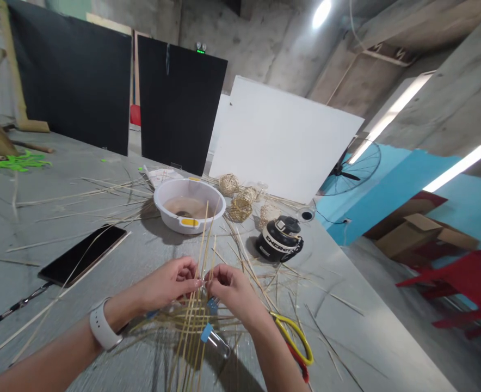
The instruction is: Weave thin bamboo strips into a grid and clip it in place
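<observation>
Thin bamboo strips cross each other in a loose lattice on the grey table, their upright ends rising between my hands. My left hand, with a white watch on its wrist, pinches the strips at the upper part of the lattice. Close beside it, my right hand has its thumb and fingers closed on the strips too. A clear tube with a blue cap lies on the lattice below my hands. Another blue-capped piece is partly hidden under my right hand.
A white basin of water stands ahead, with woven balls to its right. A black jug stands on the right, yellow-and-red-handled scissors nearer. A phone lies left. Loose strips are scattered around; boards stand behind.
</observation>
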Tool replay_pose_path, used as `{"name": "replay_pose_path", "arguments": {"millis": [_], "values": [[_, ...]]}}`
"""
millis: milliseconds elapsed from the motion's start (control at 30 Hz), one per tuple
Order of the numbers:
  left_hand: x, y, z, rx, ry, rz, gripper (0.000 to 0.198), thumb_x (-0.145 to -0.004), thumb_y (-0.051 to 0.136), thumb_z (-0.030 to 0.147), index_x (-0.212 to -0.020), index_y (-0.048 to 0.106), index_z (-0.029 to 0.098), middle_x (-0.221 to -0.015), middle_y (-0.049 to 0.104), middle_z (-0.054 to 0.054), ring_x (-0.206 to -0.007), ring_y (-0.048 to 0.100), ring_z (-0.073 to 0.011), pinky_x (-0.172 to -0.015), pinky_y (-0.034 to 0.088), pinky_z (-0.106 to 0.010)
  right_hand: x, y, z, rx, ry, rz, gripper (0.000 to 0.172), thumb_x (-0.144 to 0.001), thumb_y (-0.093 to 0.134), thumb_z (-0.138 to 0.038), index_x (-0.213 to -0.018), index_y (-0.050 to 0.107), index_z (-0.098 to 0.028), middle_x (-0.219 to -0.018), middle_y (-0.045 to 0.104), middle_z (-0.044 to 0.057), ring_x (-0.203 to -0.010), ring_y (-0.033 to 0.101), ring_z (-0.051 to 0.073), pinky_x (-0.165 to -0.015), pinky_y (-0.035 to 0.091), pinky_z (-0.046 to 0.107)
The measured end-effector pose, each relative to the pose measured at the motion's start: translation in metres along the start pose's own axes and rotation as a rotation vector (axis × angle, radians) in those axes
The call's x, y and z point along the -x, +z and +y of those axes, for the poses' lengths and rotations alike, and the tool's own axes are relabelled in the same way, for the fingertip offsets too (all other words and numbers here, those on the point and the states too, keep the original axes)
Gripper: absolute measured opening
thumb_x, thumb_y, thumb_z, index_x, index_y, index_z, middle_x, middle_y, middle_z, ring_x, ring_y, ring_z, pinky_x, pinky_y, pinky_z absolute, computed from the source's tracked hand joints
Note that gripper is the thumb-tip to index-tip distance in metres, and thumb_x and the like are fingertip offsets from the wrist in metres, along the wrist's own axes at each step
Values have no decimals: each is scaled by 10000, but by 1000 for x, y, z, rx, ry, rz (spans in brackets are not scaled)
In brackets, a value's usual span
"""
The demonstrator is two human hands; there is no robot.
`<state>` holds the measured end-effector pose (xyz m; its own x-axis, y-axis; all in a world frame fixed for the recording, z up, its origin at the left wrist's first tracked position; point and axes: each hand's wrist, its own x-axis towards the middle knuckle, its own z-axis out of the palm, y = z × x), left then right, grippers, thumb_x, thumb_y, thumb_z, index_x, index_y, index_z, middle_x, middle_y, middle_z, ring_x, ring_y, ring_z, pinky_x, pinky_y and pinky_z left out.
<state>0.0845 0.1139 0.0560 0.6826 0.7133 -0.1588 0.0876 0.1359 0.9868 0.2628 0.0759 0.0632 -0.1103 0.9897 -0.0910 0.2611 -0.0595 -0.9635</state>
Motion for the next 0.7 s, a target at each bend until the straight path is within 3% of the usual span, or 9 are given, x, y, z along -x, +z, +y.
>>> {"name": "replay_pose_path", "arguments": {"millis": [267,500,700], "values": [[3,-2,2,15,-4,-37,276,-774,639,395,-811,458,190,-706,521,45,-660,486,-111,-575,400,-231,2,1,2,-66,-77,-7,51,-678,537,-173,-707,580,-174,-598,498,-51,-562,430,98,-546,335,223],[2,-2,3,-19,-5,-24,291,-761,640,419,-806,466,189,-675,521,50,-613,465,-107,-562,377,-236,6,1,-7,64,-173,37,63,-694,552,-152,-654,596,-173,-639,551,-26,-644,479,120,-631,374,243],[1,-7,1,13,-34,-25,285,-733,667,400,-808,507,178,-664,529,55,-607,473,-104,-571,392,-232,6,3,-4,-55,-143,22,34,-723,591,-203,-736,607,-176,-642,550,-28,-613,470,116,-578,368,234]]}}
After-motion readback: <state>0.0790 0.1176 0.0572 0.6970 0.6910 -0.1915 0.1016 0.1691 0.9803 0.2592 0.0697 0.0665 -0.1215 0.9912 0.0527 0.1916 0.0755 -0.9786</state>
